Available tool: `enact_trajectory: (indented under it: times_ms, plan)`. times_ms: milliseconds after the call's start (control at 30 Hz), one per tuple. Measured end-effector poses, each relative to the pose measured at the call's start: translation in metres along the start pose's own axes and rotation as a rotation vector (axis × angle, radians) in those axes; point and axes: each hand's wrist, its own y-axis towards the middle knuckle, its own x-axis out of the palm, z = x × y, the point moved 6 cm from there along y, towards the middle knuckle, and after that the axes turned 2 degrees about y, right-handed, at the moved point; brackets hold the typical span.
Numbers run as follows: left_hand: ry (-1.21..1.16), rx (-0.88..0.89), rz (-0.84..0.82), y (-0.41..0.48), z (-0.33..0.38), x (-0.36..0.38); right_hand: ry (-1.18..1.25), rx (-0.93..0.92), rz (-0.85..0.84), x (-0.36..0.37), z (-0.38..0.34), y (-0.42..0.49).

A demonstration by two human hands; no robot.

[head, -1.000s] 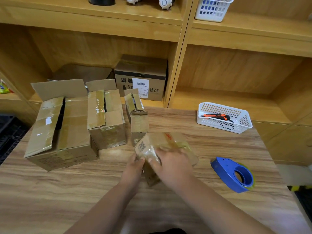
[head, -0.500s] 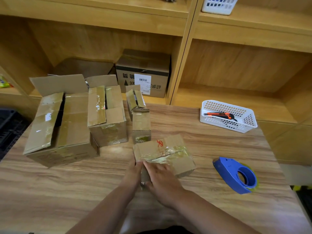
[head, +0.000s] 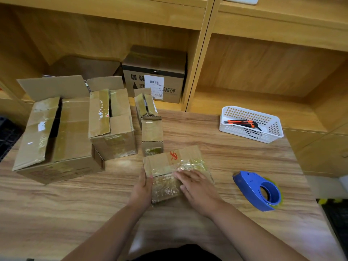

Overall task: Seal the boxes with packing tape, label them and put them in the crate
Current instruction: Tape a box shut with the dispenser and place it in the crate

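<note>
Small brown cardboard box (head: 175,161) was steadied by left hand (head: 142,187) flat against its nine-o'clock side while flat, open right hand (head: 197,188) seemingly smoothed clear packing tape (head: 185,166) down.

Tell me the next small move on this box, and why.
Probably sweep the right hand down the near face of the box: the tape there looks wrinkled, the fingers lie flat at its top edge, and the left hand steadies the side.
</note>
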Motion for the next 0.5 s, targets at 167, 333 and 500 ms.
enact_trajectory:
  times_ms: [167, 333, 500]
  plan:
    - [0.024, -0.004, -0.015, 0.0, 0.004, -0.001, -0.054, 0.162, 0.076, -0.008, 0.045, -0.016]
    - [0.104, -0.037, 0.005, 0.005, 0.016, 0.005, -0.037, 0.162, 0.155, -0.015, 0.011, -0.001]
    - [0.046, -0.088, 0.1, 0.008, 0.026, 0.004, 0.046, -0.05, -0.05, 0.008, -0.039, 0.019]
